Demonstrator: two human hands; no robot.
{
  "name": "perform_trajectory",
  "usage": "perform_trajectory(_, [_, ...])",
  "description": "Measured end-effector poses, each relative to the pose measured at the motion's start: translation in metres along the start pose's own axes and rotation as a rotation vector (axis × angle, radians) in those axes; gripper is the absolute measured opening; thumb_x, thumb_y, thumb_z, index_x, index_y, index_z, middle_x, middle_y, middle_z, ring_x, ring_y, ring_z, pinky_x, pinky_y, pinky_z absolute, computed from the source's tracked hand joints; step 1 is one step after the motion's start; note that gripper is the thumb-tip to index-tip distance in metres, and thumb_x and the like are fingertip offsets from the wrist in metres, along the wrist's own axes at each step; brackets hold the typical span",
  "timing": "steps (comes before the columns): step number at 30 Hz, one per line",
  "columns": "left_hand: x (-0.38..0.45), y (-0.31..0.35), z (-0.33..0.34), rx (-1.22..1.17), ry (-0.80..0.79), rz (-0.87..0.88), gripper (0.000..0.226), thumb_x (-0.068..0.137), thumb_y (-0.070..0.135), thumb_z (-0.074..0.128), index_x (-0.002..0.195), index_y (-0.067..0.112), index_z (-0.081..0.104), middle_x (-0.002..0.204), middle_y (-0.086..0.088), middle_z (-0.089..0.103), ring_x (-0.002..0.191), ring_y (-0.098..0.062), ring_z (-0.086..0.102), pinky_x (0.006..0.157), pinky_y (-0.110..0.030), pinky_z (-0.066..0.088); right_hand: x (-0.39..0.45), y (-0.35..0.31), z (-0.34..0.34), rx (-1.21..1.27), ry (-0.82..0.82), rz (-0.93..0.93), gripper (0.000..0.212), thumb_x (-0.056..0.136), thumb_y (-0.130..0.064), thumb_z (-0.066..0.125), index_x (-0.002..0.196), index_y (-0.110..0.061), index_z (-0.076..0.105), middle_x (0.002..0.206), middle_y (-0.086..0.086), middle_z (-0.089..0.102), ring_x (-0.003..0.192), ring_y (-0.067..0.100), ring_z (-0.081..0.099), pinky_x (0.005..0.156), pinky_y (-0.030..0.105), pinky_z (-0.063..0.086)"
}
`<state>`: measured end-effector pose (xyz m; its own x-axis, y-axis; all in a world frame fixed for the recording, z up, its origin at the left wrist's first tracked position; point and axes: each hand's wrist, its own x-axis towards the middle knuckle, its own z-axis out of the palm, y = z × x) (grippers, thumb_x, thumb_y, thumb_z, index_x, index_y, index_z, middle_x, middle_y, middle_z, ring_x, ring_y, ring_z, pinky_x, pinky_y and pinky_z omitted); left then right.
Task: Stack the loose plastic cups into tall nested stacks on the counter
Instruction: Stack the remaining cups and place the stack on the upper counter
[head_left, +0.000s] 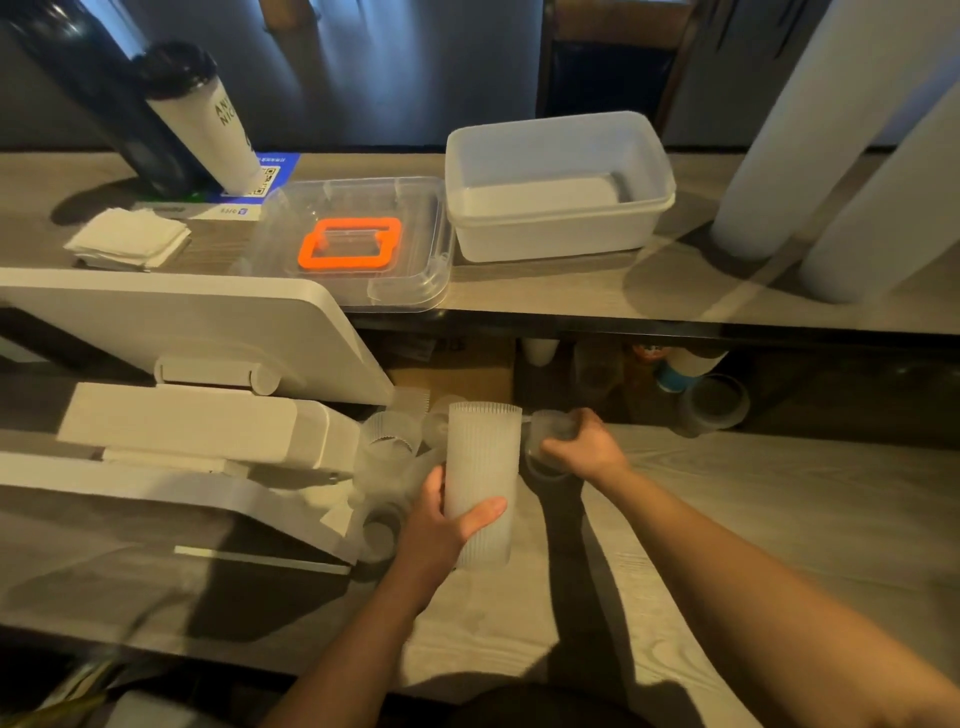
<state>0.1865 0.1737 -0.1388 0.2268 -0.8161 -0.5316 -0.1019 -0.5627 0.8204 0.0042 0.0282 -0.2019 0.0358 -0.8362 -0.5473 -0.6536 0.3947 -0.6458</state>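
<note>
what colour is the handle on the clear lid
Bright orange handle on the clear lid, seen best in the head view.

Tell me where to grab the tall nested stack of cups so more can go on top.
Grip the stack of cups around its lower middle, coming from the left side, as the left hand does now. It stands upright with its open rim on top, so a low side hold probably steadies it and leaves the mouth clear for the cup in the right hand.
</note>
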Motion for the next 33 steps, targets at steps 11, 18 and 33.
perform_trajectory(11, [-0.01, -0.005, 0.007, 0.165, -0.049, 0.093, 0.092, 0.057, 0.063, 0.08, 0.135, 0.037, 0.038, 0.129, 0.008, 0.052, 0.112, -0.015, 0.057, 0.092, -0.037, 0.057, -0.039, -0.009, -0.036, 0.411, -0.034, -0.158, 0.052, 0.089, -0.041, 0.068, 0.135, -0.022, 0.051, 0.127, -0.001, 0.055, 0.106, 0.014, 0.054, 0.075, 0.028, 0.044])
perform_trajectory(18, [-0.013, 0.001, 0.012, 0.296, -0.016, 0.162, 0.094, 0.059, 0.062, 0.084, 0.138, 0.038, 0.04, 0.126, 0.011, 0.05, 0.11, -0.011, 0.054, 0.09, -0.037, 0.057, -0.061, -0.022, -0.066, 0.471, -0.051, -0.271, 0.052, 0.092, -0.048, 0.063, 0.138, -0.027, 0.049, 0.127, -0.003, 0.056, 0.106, 0.015, 0.056, 0.078, 0.027, 0.045])
perform_trajectory(33, [-0.018, 0.008, 0.015, 0.323, 0.013, 0.194, 0.084, 0.068, 0.049, 0.087, 0.136, 0.037, 0.038, 0.124, 0.011, 0.047, 0.109, -0.009, 0.052, 0.091, -0.037, 0.055, -0.08, -0.032, -0.066, 0.271, -0.159, -0.51, 0.058, 0.083, -0.059, 0.067, 0.136, -0.044, 0.049, 0.133, -0.016, 0.047, 0.128, 0.011, 0.044, 0.099, 0.031, 0.043])
